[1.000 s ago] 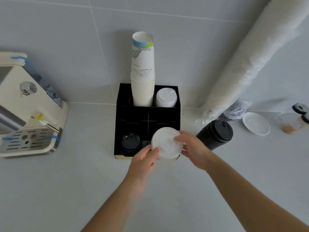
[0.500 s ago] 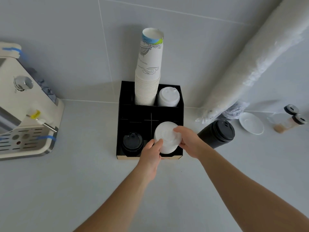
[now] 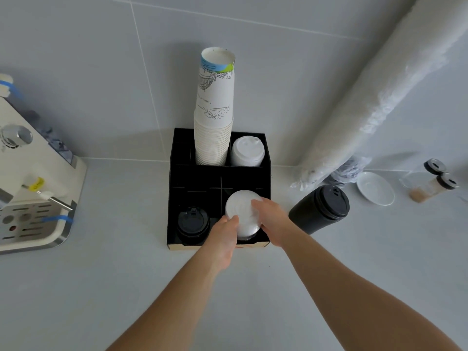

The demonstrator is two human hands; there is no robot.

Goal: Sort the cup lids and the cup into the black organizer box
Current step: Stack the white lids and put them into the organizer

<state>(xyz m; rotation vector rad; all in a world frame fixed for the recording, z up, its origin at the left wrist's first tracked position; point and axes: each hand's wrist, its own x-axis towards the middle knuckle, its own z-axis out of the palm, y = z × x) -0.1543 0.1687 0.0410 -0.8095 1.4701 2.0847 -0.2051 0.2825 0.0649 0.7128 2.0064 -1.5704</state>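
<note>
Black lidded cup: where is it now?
The black lidded cup lies tilted on the counter, right of the black organizer box, beside the right hand.

Off-task items, relative to espresso machine (image 3: 30, 188) at counter's left edge: far right, plastic-wrapped sleeve (image 3: 374, 95) leaning on wall, white saucer (image 3: 376, 188) beside its base, two black-capped shakers (image 3: 435, 181) beyond saucer.

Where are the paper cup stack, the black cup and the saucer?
Paper cup stack (image 3: 214, 115): head view, printed side of the top cup.
Black cup (image 3: 307, 215): head view, its side wall.
Saucer (image 3: 376, 188): head view, its centre.
</note>
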